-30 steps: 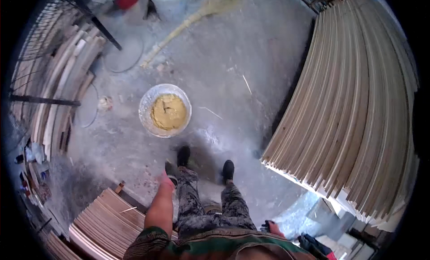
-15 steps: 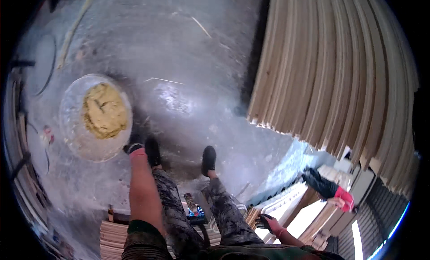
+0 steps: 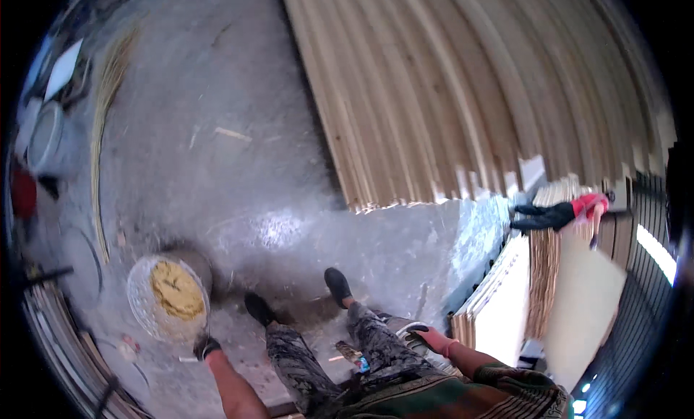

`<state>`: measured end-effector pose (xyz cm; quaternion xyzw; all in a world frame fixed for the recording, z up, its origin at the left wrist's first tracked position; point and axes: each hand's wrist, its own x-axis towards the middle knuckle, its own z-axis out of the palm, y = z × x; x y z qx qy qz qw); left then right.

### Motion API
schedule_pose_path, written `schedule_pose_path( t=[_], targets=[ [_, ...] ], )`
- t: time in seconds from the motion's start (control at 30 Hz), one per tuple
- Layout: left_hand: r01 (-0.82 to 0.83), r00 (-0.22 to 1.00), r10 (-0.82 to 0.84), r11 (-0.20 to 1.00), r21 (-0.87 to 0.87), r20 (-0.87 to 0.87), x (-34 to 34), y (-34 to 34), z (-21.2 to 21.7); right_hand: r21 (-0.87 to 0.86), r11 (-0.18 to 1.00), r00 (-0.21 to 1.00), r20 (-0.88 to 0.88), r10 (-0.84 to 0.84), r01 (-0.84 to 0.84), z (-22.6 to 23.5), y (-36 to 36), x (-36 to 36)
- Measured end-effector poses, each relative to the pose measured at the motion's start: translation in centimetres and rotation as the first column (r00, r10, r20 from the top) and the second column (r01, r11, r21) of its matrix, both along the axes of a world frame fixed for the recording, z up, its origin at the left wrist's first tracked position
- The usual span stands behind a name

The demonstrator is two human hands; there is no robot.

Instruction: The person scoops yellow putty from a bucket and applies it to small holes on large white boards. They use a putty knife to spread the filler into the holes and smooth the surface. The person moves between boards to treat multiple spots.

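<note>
Because the pale bucket (image 3: 147, 312) at eight o'clock holds a broad mass of yellow paste (image 3: 176, 292), it is likely heavy for its size, with the weight low and dead rather than sloshing. The paste, lumpy and cracked on top, looks thick and soft, something that would dent and cling rather than pour. The bucket stands out from the concrete floor (image 3: 238, 166), though whether it rests flat or is lifted on one side I cannot tell. Its wall is probably stiff enough to bear a pull, but the smeared rim could be slick, so a firm hold on the rim or on a handle, if there is one, would serve better than a pinch at the side.

The left hand (image 3: 207, 347), dark-gloved, is at the bucket's five o'clock edge, its fingers seemingly bent; how far they close, and on what, is too small to tell. The right hand (image 3: 423, 334), towards five o'clock in the view, sits at a pale rounded container (image 3: 394, 324) beside the right leg; its fingers are partly hidden, so its grip is unclear too.
</note>
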<state>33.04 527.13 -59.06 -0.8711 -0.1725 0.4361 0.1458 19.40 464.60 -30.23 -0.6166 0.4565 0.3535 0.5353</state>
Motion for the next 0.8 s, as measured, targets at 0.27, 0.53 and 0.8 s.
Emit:
schedule_pose_path(
  t=[0.27, 0.53, 0.8],
  targets=[
    [0.145, 0.985, -0.165, 0.950, 0.275, 0.049, 8.0, 9.2, 7.2, -0.030, 0.870, 0.870, -0.002, -0.493, 0.493, 0.8, 3.4, -7.5],
    [0.032, 0.979, -0.024, 0.999, -0.035, 0.205, 10.8, -3.8, 11.4, -0.114, 0.886, 0.894, 0.036, -0.448, 0.449, 4.5, 5.0, -12.5],
    [-0.484, 0.723, 0.680, 0.622, -0.615, 0.119, 9.3, -18.8, 13.2, -0.109, 0.794, 0.799, 0.151, -0.582, 0.598, -0.5, -1.0, -20.5]
  ],
)
